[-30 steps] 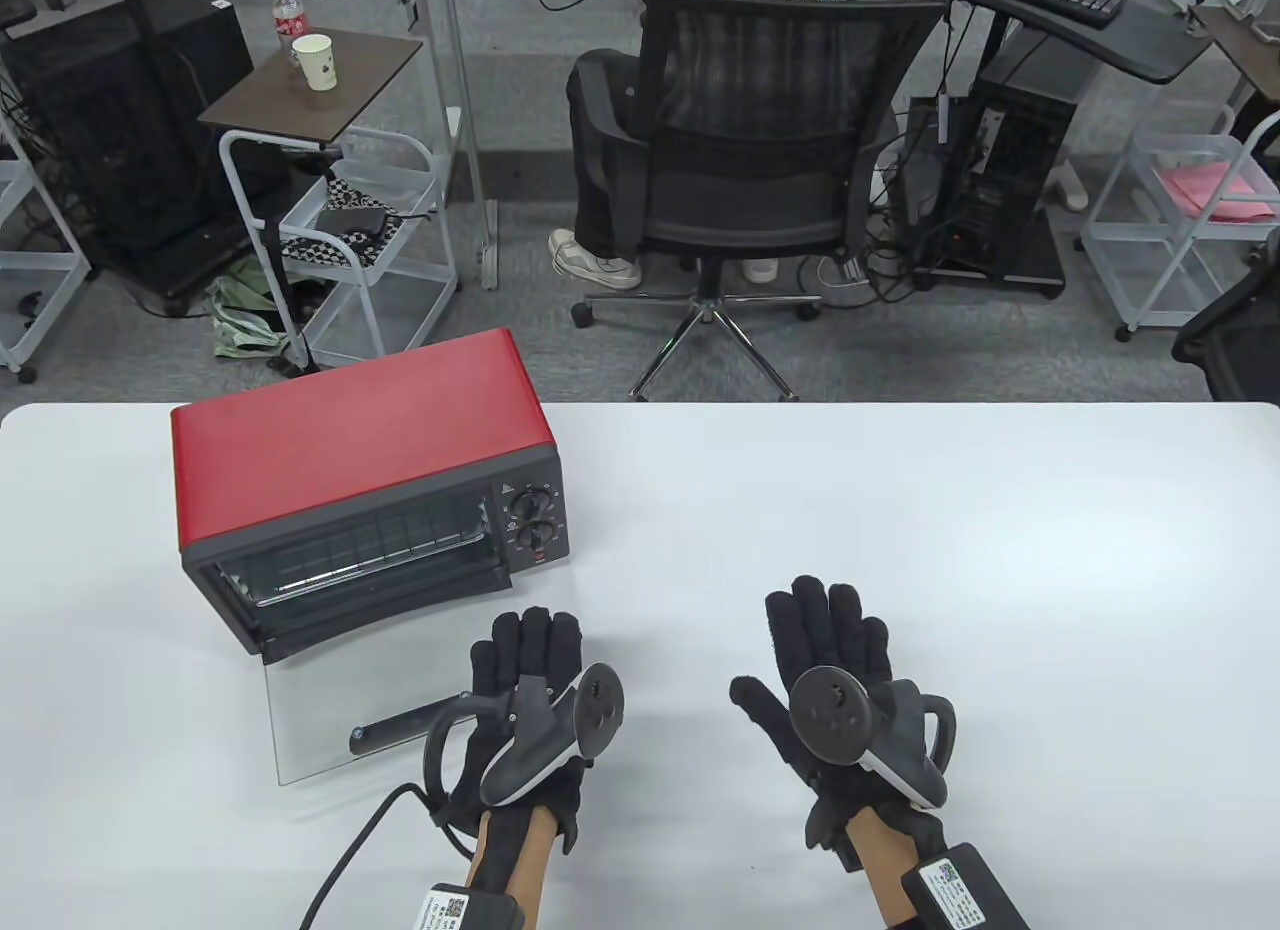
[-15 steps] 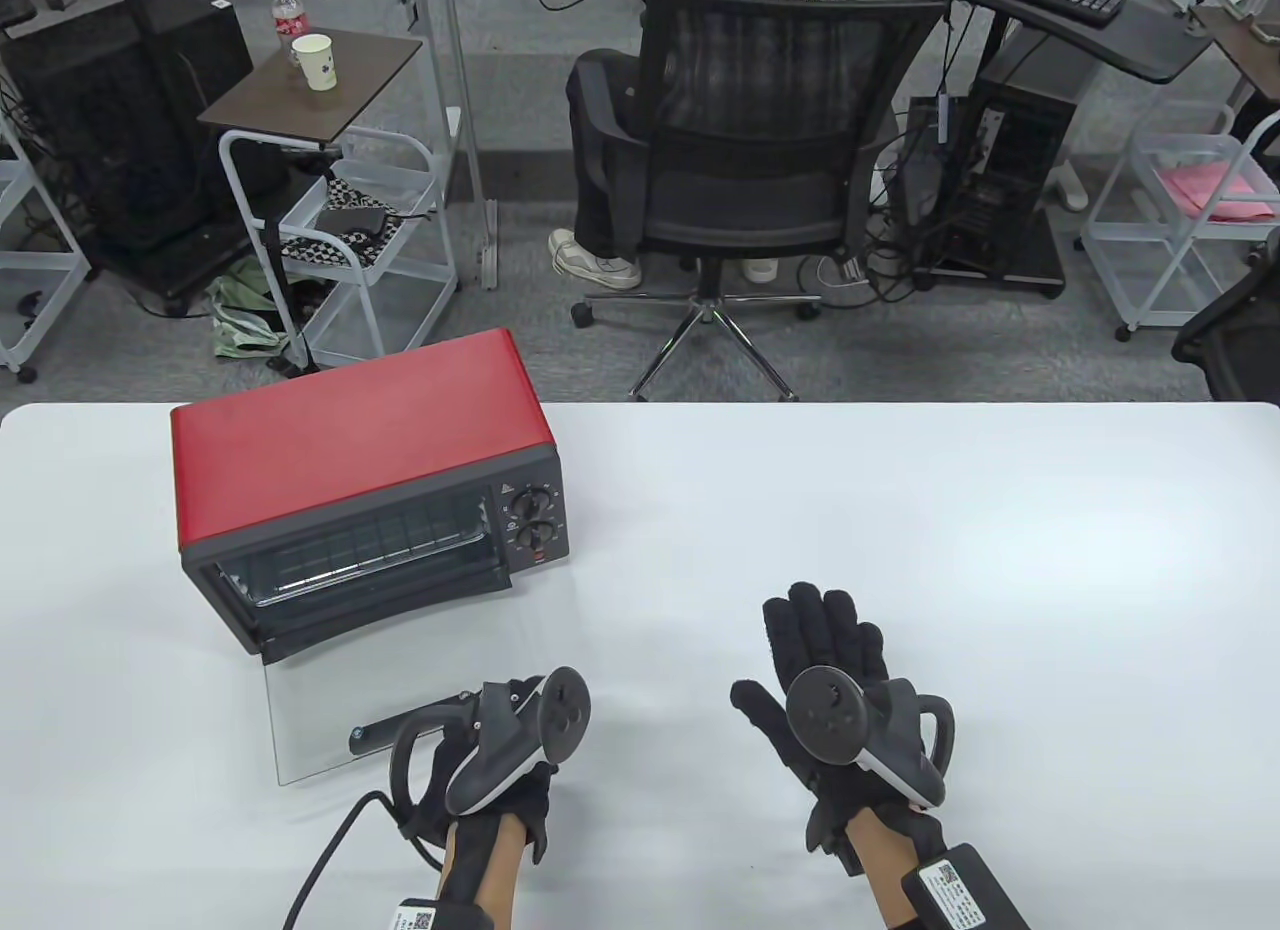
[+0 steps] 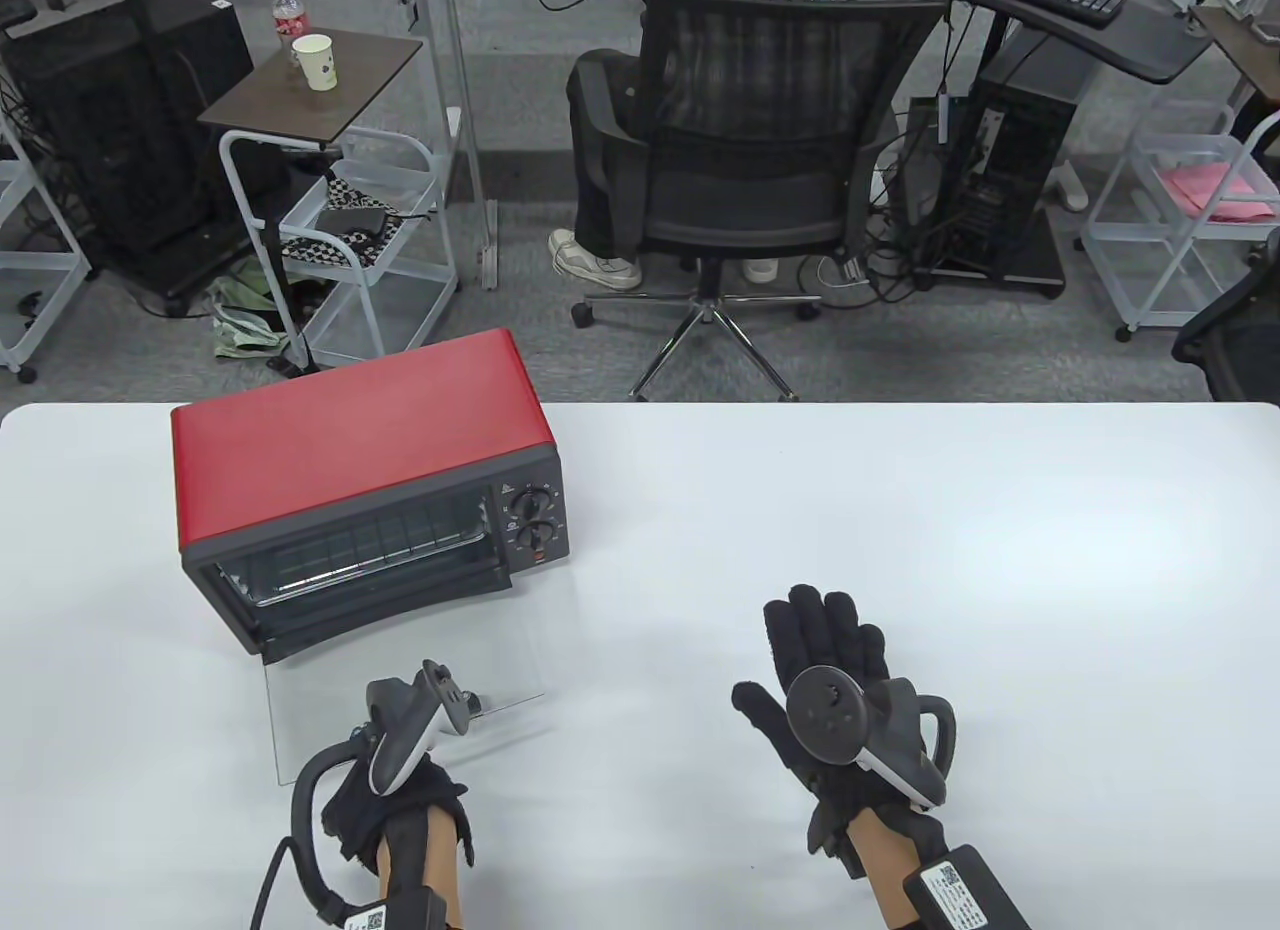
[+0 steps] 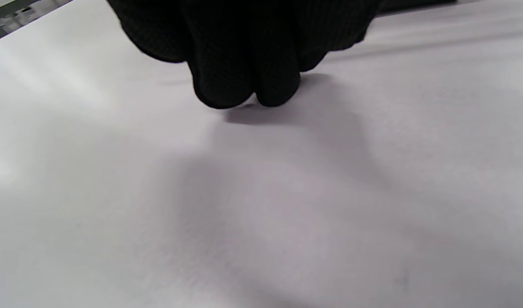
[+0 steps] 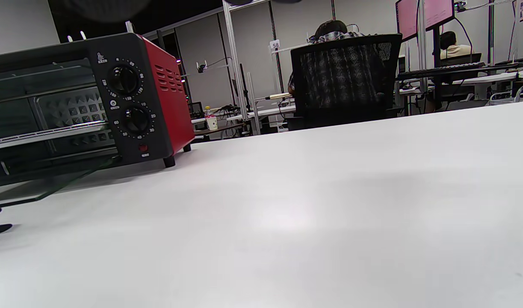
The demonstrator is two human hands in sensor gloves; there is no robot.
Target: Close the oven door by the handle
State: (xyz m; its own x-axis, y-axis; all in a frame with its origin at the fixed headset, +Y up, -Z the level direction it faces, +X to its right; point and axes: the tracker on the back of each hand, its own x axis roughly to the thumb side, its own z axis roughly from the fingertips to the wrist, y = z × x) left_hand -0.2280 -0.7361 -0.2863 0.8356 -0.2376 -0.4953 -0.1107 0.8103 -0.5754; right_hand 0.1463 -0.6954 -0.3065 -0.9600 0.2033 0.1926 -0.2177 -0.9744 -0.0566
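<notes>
The red oven (image 3: 360, 450) stands at the table's left, also in the right wrist view (image 5: 116, 98). Its glass door (image 3: 420, 660) lies folded down flat towards me. My left hand (image 3: 392, 795) is at the door's near edge, over the black handle, which the hand and tracker hide. In the left wrist view its fingers (image 4: 244, 81) are curled together, tips down on the white surface. I cannot see whether they grip the handle. My right hand (image 3: 825, 660) rests flat and open on the table, well right of the oven, holding nothing.
The oven's two knobs (image 3: 535, 515) face me on its right panel. The white table (image 3: 900, 530) stretches to the right of the oven. Beyond the far edge are an office chair (image 3: 750, 170) and a cart (image 3: 340, 230).
My left hand has moved left and back towards me, from beside the door's right end to over its handle, and its fingers have curled. The door still lies flat. The right hand stays put.
</notes>
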